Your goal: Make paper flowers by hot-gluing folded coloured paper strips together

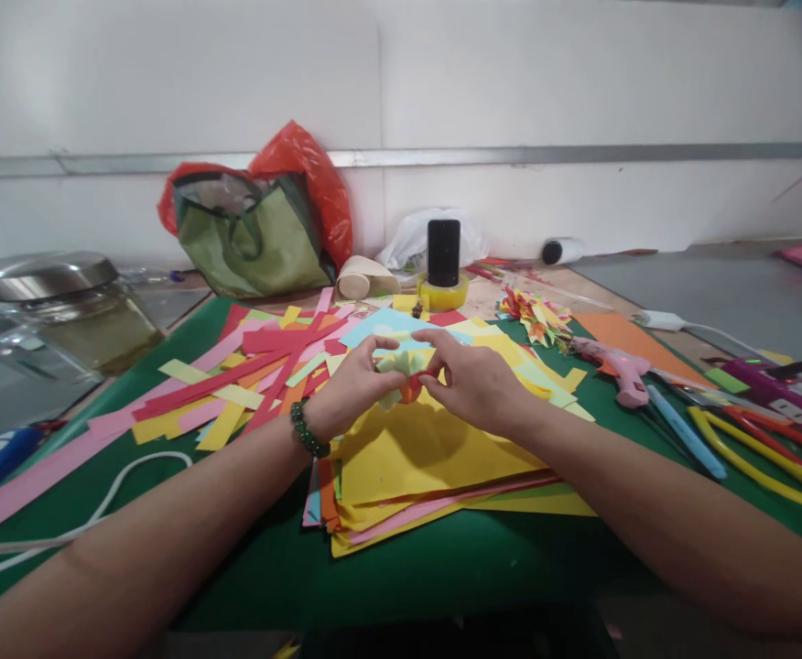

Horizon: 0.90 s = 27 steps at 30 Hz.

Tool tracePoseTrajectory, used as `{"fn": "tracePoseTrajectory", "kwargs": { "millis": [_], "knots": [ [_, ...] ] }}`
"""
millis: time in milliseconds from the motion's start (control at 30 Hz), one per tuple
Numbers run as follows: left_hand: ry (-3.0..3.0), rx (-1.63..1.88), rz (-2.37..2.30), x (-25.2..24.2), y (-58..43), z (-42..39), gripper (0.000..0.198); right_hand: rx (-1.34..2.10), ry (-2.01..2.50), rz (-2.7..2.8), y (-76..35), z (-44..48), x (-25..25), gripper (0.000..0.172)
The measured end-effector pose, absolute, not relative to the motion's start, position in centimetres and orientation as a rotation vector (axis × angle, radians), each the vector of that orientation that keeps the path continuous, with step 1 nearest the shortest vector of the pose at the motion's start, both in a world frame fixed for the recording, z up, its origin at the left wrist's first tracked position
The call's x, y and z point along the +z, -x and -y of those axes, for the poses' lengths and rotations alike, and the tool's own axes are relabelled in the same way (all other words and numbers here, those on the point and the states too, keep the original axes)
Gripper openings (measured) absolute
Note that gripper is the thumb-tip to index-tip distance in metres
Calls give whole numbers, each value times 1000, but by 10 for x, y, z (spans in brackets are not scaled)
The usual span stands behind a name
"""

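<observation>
In the head view, both forearms reach in from the lower corners and converge over the middle of the counter (407, 586), which has a green covering. The left hand (350, 384), with a dark beaded bracelet (308, 430) at its wrist, is bent inward, its thumb and curved forefinger pinching a pale green paper piece (402, 363). The right hand (480, 380) faces it, palm down, forefinger arched above the piece and thumb beside a small orange-red part (411, 391) under it; whether this hand grips or merely touches cannot be told. The paper piece is between the two hands, above the front-centre stack of coloured sheets (407, 467), whose top is yellow.

At the far left stands a glass jar (99, 320) with a metal lid (42, 275) on, holding something yellowish that is too unclear to identify. Behind the loose paper strips (229, 384), an olive-green bag (256, 243) gapes at the top, showing clear plastic (233, 194) inside; a red plastic bag (325, 188) bulges behind it. Farther right lies a crumpled white plastic bag (405, 238), contents hidden.
</observation>
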<state>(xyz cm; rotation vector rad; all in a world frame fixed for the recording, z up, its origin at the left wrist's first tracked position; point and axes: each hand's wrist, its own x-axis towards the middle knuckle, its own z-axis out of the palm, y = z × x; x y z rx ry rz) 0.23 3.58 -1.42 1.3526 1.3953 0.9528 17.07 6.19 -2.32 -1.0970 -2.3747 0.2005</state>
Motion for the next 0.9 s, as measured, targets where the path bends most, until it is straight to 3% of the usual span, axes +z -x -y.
{"fn": "tracePoseTrajectory", "kwargs": {
  "millis": [200, 900],
  "knots": [
    [-1398, 962, -1393, -17, -1, -36, 56, 91, 1135, 2423, -168, -61, -24, 48],
    [-1539, 945, -1435, -14, -3, -34, 42, -244, 987, 2492, -166, -52, -26, 52]
  ]
}}
